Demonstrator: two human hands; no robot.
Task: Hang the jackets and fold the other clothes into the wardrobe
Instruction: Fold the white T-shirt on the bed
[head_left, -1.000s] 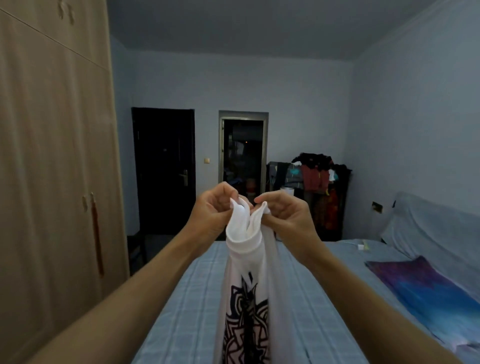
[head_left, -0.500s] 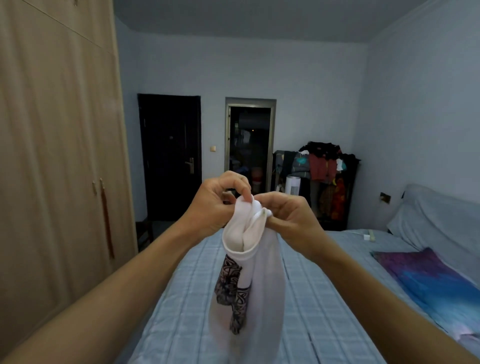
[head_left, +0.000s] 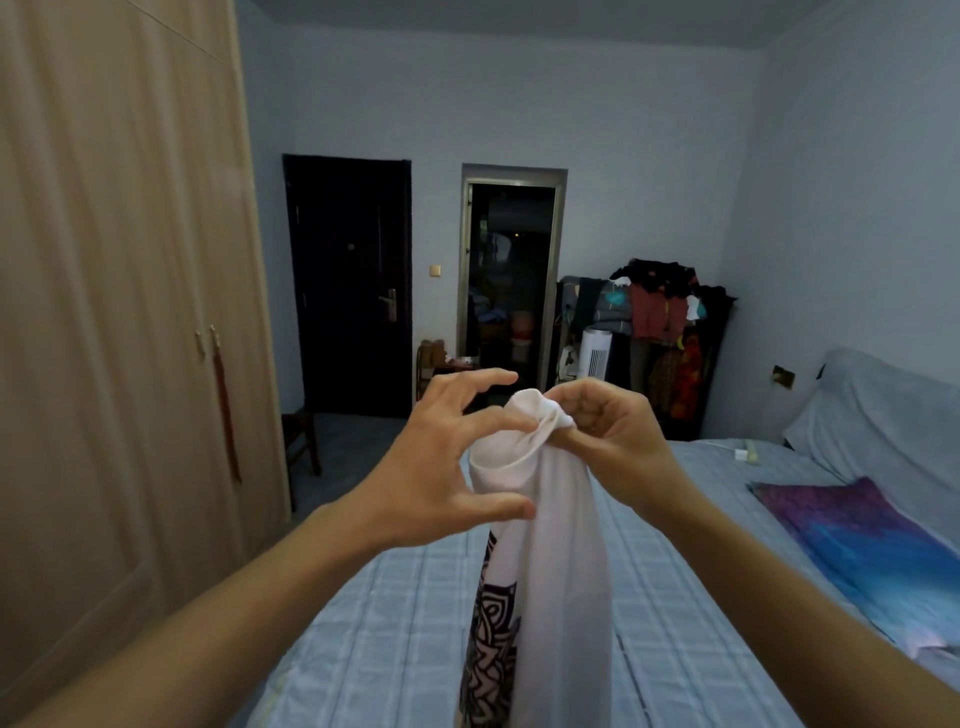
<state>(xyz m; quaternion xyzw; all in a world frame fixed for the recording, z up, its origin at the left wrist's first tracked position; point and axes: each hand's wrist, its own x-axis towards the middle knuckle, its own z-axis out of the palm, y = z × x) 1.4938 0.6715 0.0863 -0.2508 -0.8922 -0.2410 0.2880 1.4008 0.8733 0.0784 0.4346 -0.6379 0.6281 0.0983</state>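
Note:
A white t-shirt (head_left: 558, 545) with a black patterned print hangs in front of me over the bed. My right hand (head_left: 608, 426) pinches its bunched top edge between thumb and curled fingers. My left hand (head_left: 447, 457) is beside the shirt with fingers spread and straight; its thumb touches the cloth lower down, and it holds nothing. The wooden wardrobe (head_left: 119, 312) stands at the left with its doors closed.
The bed (head_left: 384, 623) with a light blue checked cover lies below the shirt. A purple and blue pillow (head_left: 852, 530) is at the right. A clothes rack (head_left: 660, 317) piled with garments stands at the far wall beside a white heater (head_left: 595, 358). A dark chair (head_left: 298, 441) sits by the wardrobe.
My left hand has let go of the shirt's top edge and spread its fingers. The right hand still pinches the shirt. The view has tilted and the shirt has turned.

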